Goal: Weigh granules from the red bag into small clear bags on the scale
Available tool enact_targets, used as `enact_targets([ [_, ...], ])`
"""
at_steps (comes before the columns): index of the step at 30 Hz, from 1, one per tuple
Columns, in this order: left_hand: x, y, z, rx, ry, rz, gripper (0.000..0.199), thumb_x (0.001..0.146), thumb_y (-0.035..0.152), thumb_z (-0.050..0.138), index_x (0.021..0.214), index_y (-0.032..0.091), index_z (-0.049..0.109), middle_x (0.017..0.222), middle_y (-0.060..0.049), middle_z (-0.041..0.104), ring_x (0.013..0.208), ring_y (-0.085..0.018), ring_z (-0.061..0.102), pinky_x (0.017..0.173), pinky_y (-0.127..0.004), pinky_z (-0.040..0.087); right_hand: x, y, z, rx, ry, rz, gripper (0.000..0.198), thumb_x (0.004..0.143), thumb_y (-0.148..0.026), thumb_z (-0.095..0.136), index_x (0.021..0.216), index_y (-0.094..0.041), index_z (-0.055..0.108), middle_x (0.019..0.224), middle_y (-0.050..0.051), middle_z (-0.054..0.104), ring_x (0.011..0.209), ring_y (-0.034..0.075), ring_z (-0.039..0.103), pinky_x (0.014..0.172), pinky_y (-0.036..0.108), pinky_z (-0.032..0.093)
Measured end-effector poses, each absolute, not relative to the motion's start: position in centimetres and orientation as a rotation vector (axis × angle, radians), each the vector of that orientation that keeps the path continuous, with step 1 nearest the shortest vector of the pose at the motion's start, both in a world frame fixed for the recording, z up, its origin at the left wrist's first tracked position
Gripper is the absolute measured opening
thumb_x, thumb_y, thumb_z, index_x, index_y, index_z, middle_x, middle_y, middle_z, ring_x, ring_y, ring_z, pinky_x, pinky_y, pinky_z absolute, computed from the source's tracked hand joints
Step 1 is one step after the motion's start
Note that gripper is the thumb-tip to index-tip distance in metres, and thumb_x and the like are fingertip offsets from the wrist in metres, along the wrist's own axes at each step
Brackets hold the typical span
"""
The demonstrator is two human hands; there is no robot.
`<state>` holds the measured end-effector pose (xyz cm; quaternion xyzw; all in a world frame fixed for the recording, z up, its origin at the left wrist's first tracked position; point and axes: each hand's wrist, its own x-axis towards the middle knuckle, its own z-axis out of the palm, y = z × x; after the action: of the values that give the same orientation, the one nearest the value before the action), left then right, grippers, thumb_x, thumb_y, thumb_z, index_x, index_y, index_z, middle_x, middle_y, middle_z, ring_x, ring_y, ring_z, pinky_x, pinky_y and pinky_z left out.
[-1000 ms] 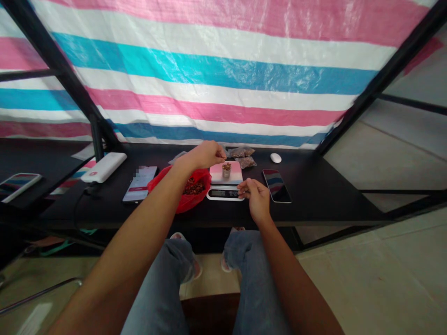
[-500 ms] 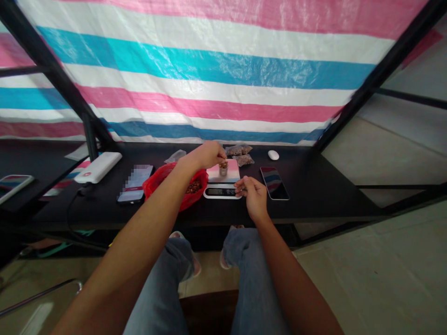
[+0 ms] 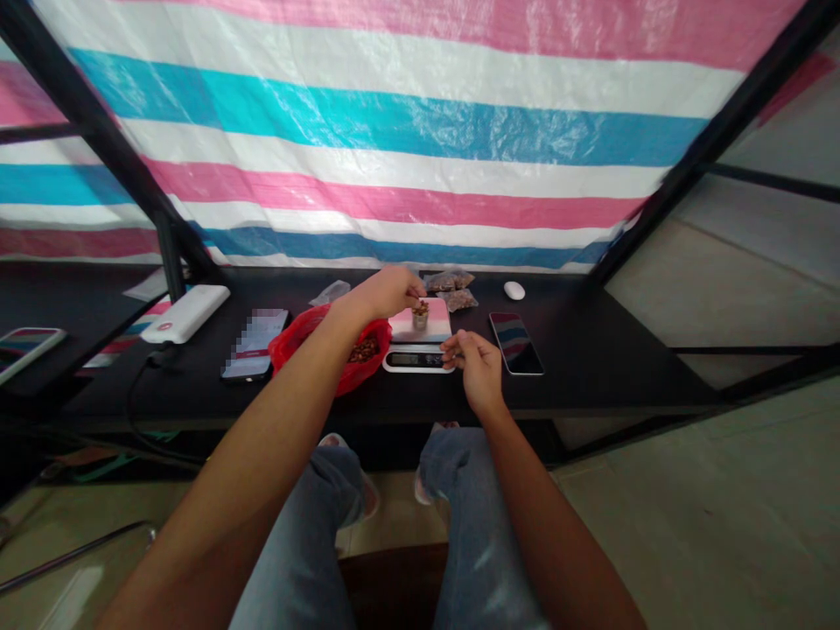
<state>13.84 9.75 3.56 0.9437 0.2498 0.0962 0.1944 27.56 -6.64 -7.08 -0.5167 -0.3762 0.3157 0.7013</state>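
A kitchen scale (image 3: 400, 331) with a pinkish-white plate and a dark display stands at the middle of the desk. On its plate is a small cup (image 3: 420, 321) heaped with small brown pieces. My left hand (image 3: 390, 290) reaches over a red plastic bag (image 3: 354, 378) to the cup; its fingers are pinched together just above the heap, and what they hold is too small to make out. By the scale's front right corner, my right hand (image 3: 479, 360) has its fingers loosely bent and apart, fingertips at the display's edge. More brown pieces (image 3: 364, 350) fill the red bag.
Behind the scale lie small clear bags (image 3: 452, 284) of brown pieces. A dark phone (image 3: 516, 343) and a white mouse (image 3: 514, 290) are to the right. Leftward are a lit phone (image 3: 259, 346), a clear bag (image 3: 330, 293) and a white power bank (image 3: 187, 313) with a cable.
My left fingers have lifted very slightly off the heap in the cup. My right hand stays in place.
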Motion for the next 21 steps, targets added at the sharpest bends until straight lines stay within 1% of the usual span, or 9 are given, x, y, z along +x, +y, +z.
enact_targets([
  [4,13.96,9.77,3.40,2.587,0.722,0.317,0.025,0.085,0.015,0.064,0.100,0.013,0.083,0.100,-0.011,0.083,0.088,-0.021,0.073,0.080,-0.030,0.050,27.64,-6.51,-7.18,-1.165,-0.832,0.704,0.051,0.082,-0.068,0.071,0.068,-0.020,0.070,0.066,0.003,0.069,0.054,0.012,0.059,0.049,0.025,0.053],
  [9,14.13,9.41,3.50,2.505,0.731,0.342,0.026,0.084,0.009,0.065,0.105,0.009,0.081,0.101,-0.013,0.083,0.089,-0.021,0.075,0.082,-0.030,0.053,27.69,-6.47,-7.21,-1.176,-0.846,0.700,0.050,0.084,-0.067,0.069,0.068,-0.020,0.070,0.066,0.003,0.068,0.055,0.013,0.059,0.050,0.025,0.052],
  [12,14.11,9.24,3.54,2.497,0.742,0.345,0.028,0.084,0.007,0.067,0.108,0.006,0.080,0.103,-0.015,0.083,0.092,-0.022,0.076,0.084,-0.030,0.054,27.66,-6.53,-7.09,-1.165,-0.838,0.705,0.049,0.083,-0.067,0.071,0.068,-0.020,0.071,0.065,0.003,0.068,0.055,0.013,0.059,0.049,0.024,0.052],
  [17,13.94,9.48,3.31,2.495,0.758,0.358,0.033,0.083,0.008,0.068,0.115,0.008,0.079,0.109,-0.015,0.082,0.097,-0.024,0.076,0.089,-0.033,0.056,27.65,-6.58,-6.98,-1.159,-0.829,0.714,0.048,0.082,-0.066,0.072,0.068,-0.020,0.071,0.067,0.003,0.070,0.055,0.013,0.060,0.048,0.024,0.051],
  [21,13.77,9.70,3.18,2.519,0.746,0.347,0.034,0.083,0.010,0.070,0.115,0.011,0.080,0.109,-0.014,0.083,0.098,-0.024,0.076,0.091,-0.035,0.056,27.66,-6.66,-6.99,-1.173,-0.838,0.713,0.047,0.084,-0.064,0.071,0.069,-0.019,0.071,0.066,0.003,0.070,0.055,0.013,0.060,0.048,0.024,0.051],
])
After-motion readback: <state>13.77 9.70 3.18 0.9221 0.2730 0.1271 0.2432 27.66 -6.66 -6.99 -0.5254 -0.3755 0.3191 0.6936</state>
